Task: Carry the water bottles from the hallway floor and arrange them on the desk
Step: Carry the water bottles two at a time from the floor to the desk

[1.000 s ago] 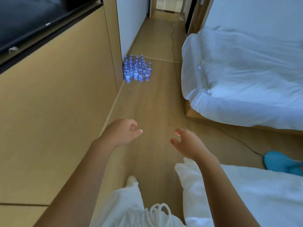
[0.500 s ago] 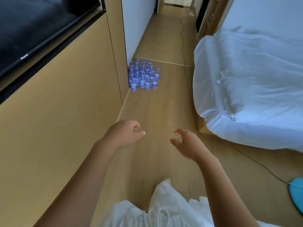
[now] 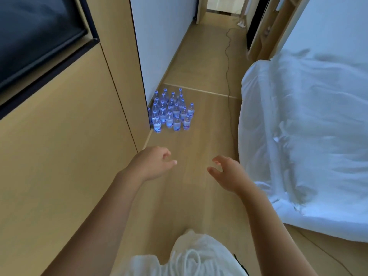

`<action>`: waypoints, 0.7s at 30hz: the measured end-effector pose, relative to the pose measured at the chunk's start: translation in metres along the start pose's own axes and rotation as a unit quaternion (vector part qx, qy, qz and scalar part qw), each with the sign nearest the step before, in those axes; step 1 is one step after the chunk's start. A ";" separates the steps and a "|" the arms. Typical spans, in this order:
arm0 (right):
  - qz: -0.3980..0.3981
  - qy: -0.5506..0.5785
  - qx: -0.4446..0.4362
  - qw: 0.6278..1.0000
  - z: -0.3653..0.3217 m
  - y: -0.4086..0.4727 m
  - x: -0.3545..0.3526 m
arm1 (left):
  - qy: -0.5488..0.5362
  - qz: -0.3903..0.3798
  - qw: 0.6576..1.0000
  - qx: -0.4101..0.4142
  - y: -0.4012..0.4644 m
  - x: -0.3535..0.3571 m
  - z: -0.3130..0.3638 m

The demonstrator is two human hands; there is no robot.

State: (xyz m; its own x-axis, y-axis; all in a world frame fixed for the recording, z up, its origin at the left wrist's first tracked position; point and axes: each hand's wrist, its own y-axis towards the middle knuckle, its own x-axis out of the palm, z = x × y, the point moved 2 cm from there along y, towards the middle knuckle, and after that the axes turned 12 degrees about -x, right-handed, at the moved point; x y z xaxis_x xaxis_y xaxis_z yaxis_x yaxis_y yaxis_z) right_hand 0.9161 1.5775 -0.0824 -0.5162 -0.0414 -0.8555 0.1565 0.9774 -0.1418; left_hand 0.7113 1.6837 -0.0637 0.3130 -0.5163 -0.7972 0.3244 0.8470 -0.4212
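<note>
Several small clear water bottles (image 3: 172, 112) with blue caps and blue labels stand upright in a tight cluster on the wooden floor, against the corner of the white wall. My left hand (image 3: 152, 163) and my right hand (image 3: 227, 173) are stretched out in front of me, side by side above the floor, well short of the bottles. Both hands hold nothing and their fingers are loosely curled. No desk is in view.
A wooden wall panel (image 3: 59, 156) with a dark screen (image 3: 33, 32) runs along my left. A bed with a white duvet (image 3: 308, 136) fills the right. A black cable (image 3: 228, 72) trails down the hallway floor beside the bed.
The bottles have come closer and lower in view as I walked toward them. Both hands kept the same outstretched pose. The blue object on the floor at right has left the view.
</note>
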 end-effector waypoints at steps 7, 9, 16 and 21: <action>-0.040 0.010 -0.008 0.999 0.031 0.091 -0.028 | -0.005 -0.009 1.000 -0.017 0.088 -0.011 0.038; -0.058 0.007 0.002 0.998 0.056 0.152 -0.038 | -0.006 -0.007 0.999 -0.033 0.154 -0.019 0.053; -0.068 0.001 0.005 0.998 0.080 0.256 -0.051 | -0.007 -0.031 0.999 -0.020 0.268 -0.035 0.076; -0.083 0.006 0.028 0.996 0.089 0.364 -0.062 | 0.026 -0.056 0.998 -0.003 0.377 -0.070 0.093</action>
State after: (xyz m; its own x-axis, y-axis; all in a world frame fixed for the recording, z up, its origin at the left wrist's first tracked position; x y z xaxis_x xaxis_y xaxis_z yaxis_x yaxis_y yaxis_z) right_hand 1.0805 1.9171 -0.1250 -0.5489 -0.1980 -0.8121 0.1153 0.9443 -0.3082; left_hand 0.8949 2.0275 -0.1261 0.2275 -0.6009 -0.7663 0.3502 0.7848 -0.5114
